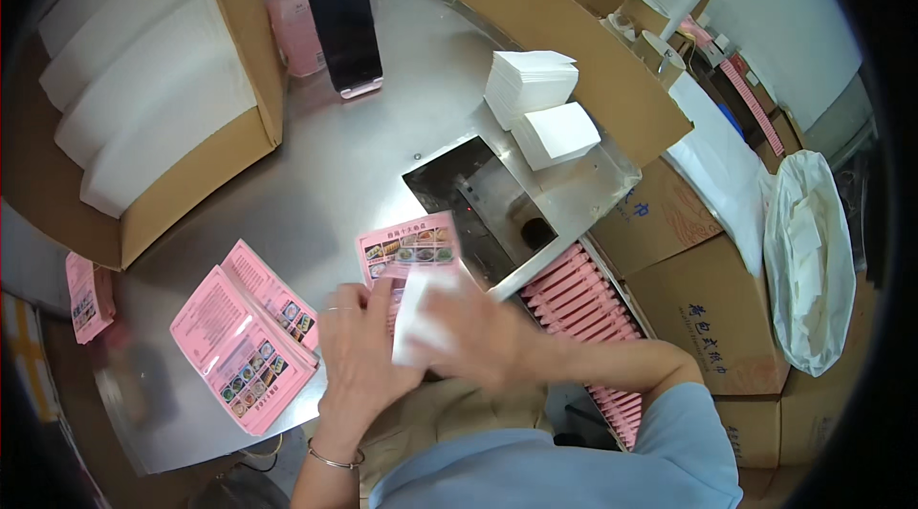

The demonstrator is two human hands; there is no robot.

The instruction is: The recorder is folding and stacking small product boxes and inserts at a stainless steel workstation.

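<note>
A pink printed packet (pixel 411 239) with small food pictures lies at the table's near edge. My left hand (pixel 368 348) is closed on its lower part, fingertips bent over the pink material. In my right hand (pixel 486 335), smeared by motion, is a folded white paper napkin (pixel 418 313), which overlaps the packet's lower part. How far the napkin sits inside the packet cannot be made out. Left of my hands rests a fanned pile of the same pink packets (pixel 244 337). Two stacks of folded white napkins (pixel 532 88) stand beyond the table's rectangular opening (pixel 483 208).
An open carton (pixel 229 141) of white napkin stacks stands at the left. A phone (pixel 346 36) leans on a stand beside a pink bottle (pixel 295 21). Pink packed pieces fill a tray (pixel 583 294) below right, next to brown cartons (pixel 712 318) and a white plastic bag (pixel 813 260).
</note>
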